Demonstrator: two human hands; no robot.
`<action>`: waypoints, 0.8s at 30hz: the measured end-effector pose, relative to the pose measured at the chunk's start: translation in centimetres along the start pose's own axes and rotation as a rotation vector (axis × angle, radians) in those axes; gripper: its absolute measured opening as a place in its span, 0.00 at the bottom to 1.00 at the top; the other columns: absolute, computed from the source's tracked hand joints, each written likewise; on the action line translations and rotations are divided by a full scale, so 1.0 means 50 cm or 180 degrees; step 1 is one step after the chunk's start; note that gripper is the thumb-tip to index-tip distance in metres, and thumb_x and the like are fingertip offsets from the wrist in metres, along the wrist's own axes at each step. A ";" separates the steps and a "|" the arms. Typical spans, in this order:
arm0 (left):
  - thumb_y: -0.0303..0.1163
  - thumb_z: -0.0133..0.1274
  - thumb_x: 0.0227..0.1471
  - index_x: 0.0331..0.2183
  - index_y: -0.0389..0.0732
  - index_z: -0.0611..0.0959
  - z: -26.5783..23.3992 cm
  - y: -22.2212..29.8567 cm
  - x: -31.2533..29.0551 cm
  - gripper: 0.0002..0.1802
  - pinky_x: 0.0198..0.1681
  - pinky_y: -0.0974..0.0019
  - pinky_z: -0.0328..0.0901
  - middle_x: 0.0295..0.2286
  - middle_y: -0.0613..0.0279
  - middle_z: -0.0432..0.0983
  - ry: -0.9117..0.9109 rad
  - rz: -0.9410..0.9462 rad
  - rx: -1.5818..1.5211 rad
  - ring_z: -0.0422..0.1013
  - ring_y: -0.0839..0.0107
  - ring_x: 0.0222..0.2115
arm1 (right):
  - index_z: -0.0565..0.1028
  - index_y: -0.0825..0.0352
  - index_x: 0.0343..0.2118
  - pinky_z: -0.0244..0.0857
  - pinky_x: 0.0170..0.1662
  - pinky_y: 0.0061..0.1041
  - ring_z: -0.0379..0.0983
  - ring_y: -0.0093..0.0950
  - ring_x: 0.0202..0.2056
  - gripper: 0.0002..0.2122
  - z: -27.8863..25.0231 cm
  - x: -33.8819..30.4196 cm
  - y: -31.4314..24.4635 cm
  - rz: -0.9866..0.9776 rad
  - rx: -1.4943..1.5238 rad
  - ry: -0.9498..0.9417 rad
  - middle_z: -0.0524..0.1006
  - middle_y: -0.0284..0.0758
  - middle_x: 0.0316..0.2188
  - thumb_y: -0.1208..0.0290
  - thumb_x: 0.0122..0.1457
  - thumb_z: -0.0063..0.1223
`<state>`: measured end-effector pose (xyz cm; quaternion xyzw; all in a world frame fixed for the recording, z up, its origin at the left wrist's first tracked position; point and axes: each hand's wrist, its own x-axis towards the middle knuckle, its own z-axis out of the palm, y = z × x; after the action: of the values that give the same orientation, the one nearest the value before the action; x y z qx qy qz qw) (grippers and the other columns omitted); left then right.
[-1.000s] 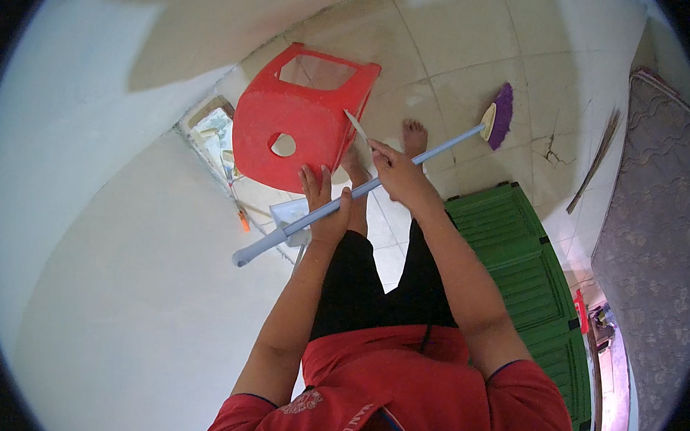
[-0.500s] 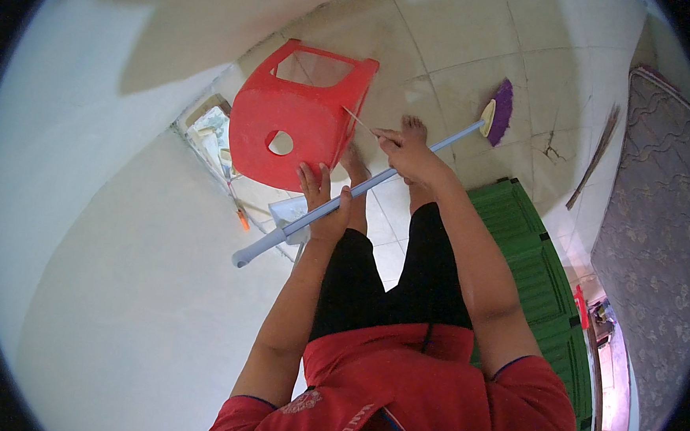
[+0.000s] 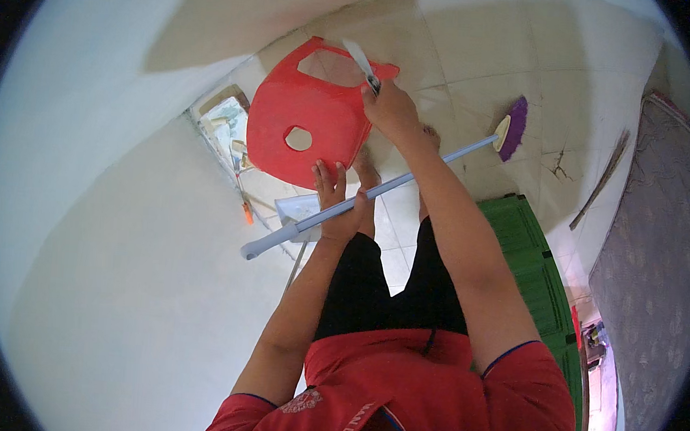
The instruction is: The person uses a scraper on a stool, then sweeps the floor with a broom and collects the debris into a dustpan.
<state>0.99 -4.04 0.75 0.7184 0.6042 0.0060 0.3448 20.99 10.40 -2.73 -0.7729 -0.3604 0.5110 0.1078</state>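
Two hands, one broom, one red plastic stool on a tiled floor.
Left hand (image 3: 339,209): fingers wrapped round the grey broom handle (image 3: 361,202). Right hand (image 3: 389,108): fingers closed on a slim white-and-dark tool (image 3: 362,62), over the stool (image 3: 308,114). Beyond: one purple broom head (image 3: 514,128).

No packages, labels, signs, screens.

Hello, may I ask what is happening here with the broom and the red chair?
A person stands on a tiled floor. The left hand grips the pale handle of a broom with a purple head. The right hand holds a small light tool over the red plastic chair. A green crate lies beside the legs.
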 end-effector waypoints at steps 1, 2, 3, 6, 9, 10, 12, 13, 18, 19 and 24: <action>0.39 0.52 0.50 0.63 0.41 0.56 0.003 -0.002 0.003 0.41 0.63 0.39 0.38 0.63 0.35 0.34 -0.0006 -0.0008 -0.0010 0.33 0.36 0.64 | 0.71 0.71 0.41 0.66 0.46 0.44 0.72 0.51 0.42 0.18 0.026 0.029 -0.006 -0.0444 0.0044 0.0292 0.75 0.57 0.37 0.58 0.60 0.44; 0.42 0.52 0.49 0.63 0.41 0.57 0.005 -0.001 0.005 0.42 0.62 0.37 0.38 0.63 0.35 0.35 -0.0029 -0.0005 -0.0024 0.33 0.36 0.64 | 0.70 0.72 0.40 0.65 0.47 0.45 0.72 0.52 0.42 0.18 0.064 0.063 0.004 -0.0871 0.0088 0.0596 0.75 0.57 0.37 0.58 0.61 0.44; 0.42 0.52 0.49 0.63 0.40 0.57 0.005 -0.002 0.005 0.42 0.62 0.37 0.38 0.63 0.35 0.35 -0.0006 0.0008 -0.0049 0.33 0.36 0.64 | 0.70 0.73 0.38 0.65 0.47 0.45 0.72 0.53 0.42 0.19 0.093 0.086 0.007 -0.1310 0.0130 0.0883 0.75 0.57 0.37 0.57 0.61 0.43; 0.42 0.51 0.49 0.62 0.40 0.58 0.006 -0.003 0.004 0.42 0.63 0.39 0.38 0.63 0.35 0.34 0.0022 -0.0002 -0.0091 0.33 0.38 0.64 | 0.69 0.73 0.40 0.64 0.48 0.45 0.70 0.54 0.44 0.19 0.123 0.104 -0.001 -0.0740 0.0773 0.0011 0.75 0.56 0.39 0.58 0.61 0.43; 0.41 0.51 0.50 0.62 0.41 0.59 0.003 -0.008 0.001 0.40 0.63 0.40 0.38 0.63 0.37 0.35 -0.0046 -0.0073 -0.0054 0.33 0.39 0.64 | 0.68 0.74 0.45 0.63 0.50 0.42 0.69 0.54 0.46 0.20 0.116 0.098 0.031 -0.0789 0.1116 -0.0219 0.75 0.56 0.40 0.58 0.62 0.43; 0.41 0.51 0.50 0.62 0.41 0.59 0.001 -0.011 -0.003 0.40 0.63 0.40 0.38 0.64 0.38 0.35 -0.0091 -0.0032 -0.0079 0.34 0.40 0.64 | 0.68 0.74 0.47 0.63 0.50 0.42 0.69 0.54 0.47 0.21 0.112 0.090 0.046 -0.0806 0.1354 -0.0133 0.74 0.56 0.40 0.58 0.62 0.43; 0.40 0.50 0.50 0.61 0.41 0.61 -0.006 -0.018 -0.008 0.38 0.63 0.41 0.38 0.64 0.40 0.36 -0.0187 0.0050 -0.0091 0.34 0.41 0.65 | 0.67 0.74 0.50 0.63 0.50 0.40 0.69 0.53 0.48 0.22 0.103 0.072 0.078 -0.0832 0.1833 0.0061 0.74 0.57 0.41 0.59 0.62 0.42; 0.40 0.50 0.51 0.61 0.42 0.62 -0.012 -0.017 -0.007 0.37 0.63 0.41 0.38 0.64 0.41 0.37 -0.0235 0.0086 -0.0072 0.34 0.42 0.65 | 0.67 0.75 0.51 0.62 0.51 0.40 0.69 0.52 0.48 0.22 0.093 0.066 0.095 -0.0746 0.1916 -0.0015 0.74 0.57 0.41 0.59 0.62 0.42; 0.39 0.45 0.56 0.60 0.42 0.65 -0.044 -0.033 -0.010 0.31 0.64 0.43 0.39 0.64 0.43 0.40 -0.0613 0.0381 0.0129 0.36 0.44 0.65 | 0.67 0.74 0.51 0.61 0.52 0.40 0.68 0.53 0.50 0.23 0.023 -0.018 0.151 -0.0054 0.1693 -0.0358 0.73 0.58 0.44 0.57 0.63 0.41; 0.39 0.43 0.57 0.59 0.42 0.66 -0.052 -0.029 -0.002 0.29 0.64 0.44 0.39 0.64 0.45 0.40 -0.0735 0.0437 0.0139 0.36 0.44 0.65 | 0.67 0.73 0.51 0.61 0.52 0.41 0.68 0.53 0.49 0.23 0.004 -0.034 0.165 0.0017 0.1318 -0.0323 0.73 0.58 0.44 0.57 0.63 0.40; 0.39 0.42 0.57 0.59 0.41 0.67 -0.048 -0.030 0.007 0.29 0.65 0.47 0.38 0.64 0.46 0.40 -0.0846 0.0476 0.0091 0.34 0.46 0.65 | 0.68 0.66 0.54 0.65 0.47 0.45 0.71 0.55 0.42 0.23 -0.019 -0.145 0.289 -0.0144 -0.0005 -0.0022 0.75 0.55 0.39 0.53 0.65 0.37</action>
<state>-1.22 -2.50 1.68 0.7607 0.4980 -0.0722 0.4101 26.70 -4.62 -4.86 -0.7629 -0.3786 0.5108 0.1175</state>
